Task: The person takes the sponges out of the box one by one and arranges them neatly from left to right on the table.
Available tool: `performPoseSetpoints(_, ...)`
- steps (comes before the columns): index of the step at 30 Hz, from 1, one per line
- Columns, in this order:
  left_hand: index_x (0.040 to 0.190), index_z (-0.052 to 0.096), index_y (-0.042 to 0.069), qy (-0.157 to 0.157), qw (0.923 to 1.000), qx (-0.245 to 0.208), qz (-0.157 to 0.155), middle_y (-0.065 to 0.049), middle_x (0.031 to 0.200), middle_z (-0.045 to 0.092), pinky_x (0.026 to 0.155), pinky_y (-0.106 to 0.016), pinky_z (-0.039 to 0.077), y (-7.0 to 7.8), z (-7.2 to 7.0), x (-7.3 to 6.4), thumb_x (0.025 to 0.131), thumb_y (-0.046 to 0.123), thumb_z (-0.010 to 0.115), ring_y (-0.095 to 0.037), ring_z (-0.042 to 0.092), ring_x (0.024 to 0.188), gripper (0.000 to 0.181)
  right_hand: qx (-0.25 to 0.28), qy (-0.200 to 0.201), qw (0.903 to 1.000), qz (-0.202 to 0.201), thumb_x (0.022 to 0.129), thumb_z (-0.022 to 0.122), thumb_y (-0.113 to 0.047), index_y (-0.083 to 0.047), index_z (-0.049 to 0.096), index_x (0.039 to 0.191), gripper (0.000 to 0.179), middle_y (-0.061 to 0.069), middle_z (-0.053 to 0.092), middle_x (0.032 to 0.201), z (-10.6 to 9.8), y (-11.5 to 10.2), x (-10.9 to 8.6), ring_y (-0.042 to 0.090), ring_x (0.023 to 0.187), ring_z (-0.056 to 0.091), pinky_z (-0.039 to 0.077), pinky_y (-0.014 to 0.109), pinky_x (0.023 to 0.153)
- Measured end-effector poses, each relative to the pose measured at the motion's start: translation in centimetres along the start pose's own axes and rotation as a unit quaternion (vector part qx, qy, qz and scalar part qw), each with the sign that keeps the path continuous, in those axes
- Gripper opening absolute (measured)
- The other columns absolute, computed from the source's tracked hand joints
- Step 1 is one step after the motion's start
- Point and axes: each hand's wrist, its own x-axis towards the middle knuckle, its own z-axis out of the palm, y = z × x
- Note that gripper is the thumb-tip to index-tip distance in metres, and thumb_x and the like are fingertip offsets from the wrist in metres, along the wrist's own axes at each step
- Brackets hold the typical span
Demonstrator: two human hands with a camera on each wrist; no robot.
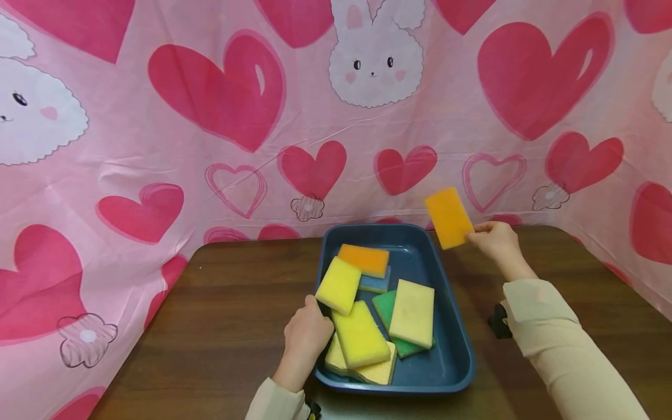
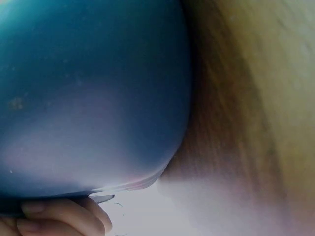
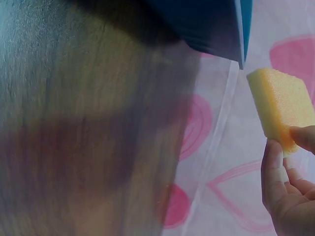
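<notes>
My right hand (image 1: pixel 496 242) pinches an orange-yellow sponge (image 1: pixel 448 217) by its lower right corner, held up at the far right of a dark blue tub (image 1: pixel 455 326). In the right wrist view, thumb and fingertips press the two faces of this sponge (image 3: pixel 283 105). My left hand (image 1: pixel 308 329) grips the tub's left rim, its curled fingers (image 2: pixel 74 216) showing under the edge in the left wrist view. Just beside that hand, a yellow sponge (image 1: pixel 340 286) leans at the rim inside the tub. Another yellow sponge (image 1: pixel 362 335) lies across pale yellow ones (image 1: pixel 380 370).
Also in the tub are an orange sponge (image 1: pixel 366 259) over a blue one (image 1: pixel 375 282), and a cream sponge (image 1: pixel 413 312) on green ones (image 1: pixel 385 306). The tub stands on a dark wooden table (image 1: pixel 236 309). A pink heart-patterned cloth (image 1: pixel 315 122) hangs behind the table.
</notes>
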Motion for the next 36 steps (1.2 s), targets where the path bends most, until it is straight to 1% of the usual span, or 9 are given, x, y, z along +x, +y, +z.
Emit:
performPoseSetpoints(4,0.098,0.048,-0.002,0.001,1.0000,0.000,0.000,-0.014,0.070,0.055,0.056,-0.041,0.042,0.0,0.0,0.0,0.080,0.010,0.056,-0.024,0.051,0.059,0.023,0.026,-0.017,0.9993,0.021,0.093,0.053,-0.026,0.017,0.052,0.123,0.052,0.037,0.052,0.124,0.2,0.9,-0.1,0.046,0.105,0.050,0.041,0.057,0.096)
performPoseSetpoints(8,0.098,0.048,-0.002,0.004,1.0000,0.002,0.000,-0.015,0.070,0.055,0.056,-0.041,0.042,0.0,0.1,0.0,0.080,0.010,0.055,-0.025,0.052,0.059,0.023,0.038,-0.021,0.9982,0.040,0.092,0.054,-0.024,0.018,0.053,0.121,0.051,0.034,0.058,0.118,0.8,1.7,-0.3,0.046,0.104,0.052,0.041,0.055,0.095)
performPoseSetpoints(15,0.097,0.048,-0.002,0.008,1.0000,0.005,-0.001,-0.015,0.070,0.056,0.056,-0.041,0.043,0.0,0.1,0.0,0.080,0.010,0.056,-0.025,0.053,0.059,0.022,0.031,-0.026,0.9966,0.071,0.088,0.055,-0.024,0.016,0.056,0.118,0.050,0.029,0.066,0.104,1.9,3.1,-0.5,0.042,0.097,0.055,0.045,0.051,0.088)
performPoseSetpoints(19,0.097,0.048,-0.002,0.009,1.0000,0.003,0.000,-0.015,0.070,0.055,0.056,-0.041,0.043,0.1,0.1,-0.1,0.080,0.010,0.057,-0.025,0.052,0.059,0.022,0.034,-0.025,0.9960,0.079,0.087,0.055,-0.021,0.017,0.057,0.116,0.048,0.023,0.071,0.087,2.5,3.9,-0.3,0.040,0.091,0.060,0.048,0.049,0.085)
performPoseSetpoints(22,0.097,0.048,-0.002,0.008,1.0000,0.000,0.001,-0.014,0.069,0.054,0.056,-0.040,0.043,0.1,0.0,-0.1,0.080,0.010,0.056,-0.025,0.052,0.058,0.022,0.036,-0.025,0.9955,0.084,0.087,0.055,-0.020,0.018,0.058,0.114,0.047,0.018,0.072,0.079,2.8,4.3,-0.3,0.039,0.088,0.062,0.049,0.047,0.084)
performPoseSetpoints(26,0.097,0.048,-0.002,0.009,1.0000,-0.001,0.002,-0.014,0.069,0.054,0.055,-0.040,0.043,0.1,0.1,-0.1,0.080,0.010,0.056,-0.025,0.051,0.058,0.022,0.018,-0.024,0.9957,0.087,0.087,0.056,-0.021,0.016,0.061,0.110,0.044,0.013,0.071,0.072,3.2,4.6,-0.4,0.039,0.087,0.061,0.049,0.038,0.073)
performPoseSetpoints(29,0.097,0.048,-0.002,0.012,0.9999,0.000,0.005,-0.014,0.068,0.054,0.054,-0.040,0.042,0.1,0.1,-0.1,0.080,0.010,0.056,-0.025,0.052,0.058,0.021,0.005,-0.020,0.9959,0.088,0.087,0.056,-0.021,0.015,0.063,0.108,0.042,0.015,0.071,0.072,3.3,4.7,-0.5,0.040,0.088,0.060,0.047,0.035,0.070)
performPoseSetpoints(33,0.097,0.048,-0.002,0.015,0.9999,-0.001,0.009,-0.015,0.068,0.055,0.054,-0.040,0.041,0.0,0.2,-0.1,0.081,0.010,0.055,-0.026,0.052,0.057,0.021,0.000,-0.009,0.9959,0.090,0.087,0.055,-0.021,0.015,0.062,0.108,0.042,0.024,0.069,0.086,3.7,5.0,-0.7,0.043,0.090,0.057,0.048,0.042,0.077)
performPoseSetpoints(36,0.097,0.048,-0.002,0.016,0.9998,-0.003,0.010,-0.015,0.068,0.054,0.054,-0.041,0.041,0.0,0.2,-0.1,0.080,0.009,0.055,-0.025,0.052,0.057,0.021,-0.008,0.000,0.9960,0.089,0.086,0.055,-0.021,0.015,0.061,0.107,0.042,0.028,0.067,0.091,3.9,5.2,-0.7,0.043,0.090,0.057,0.047,0.042,0.076)
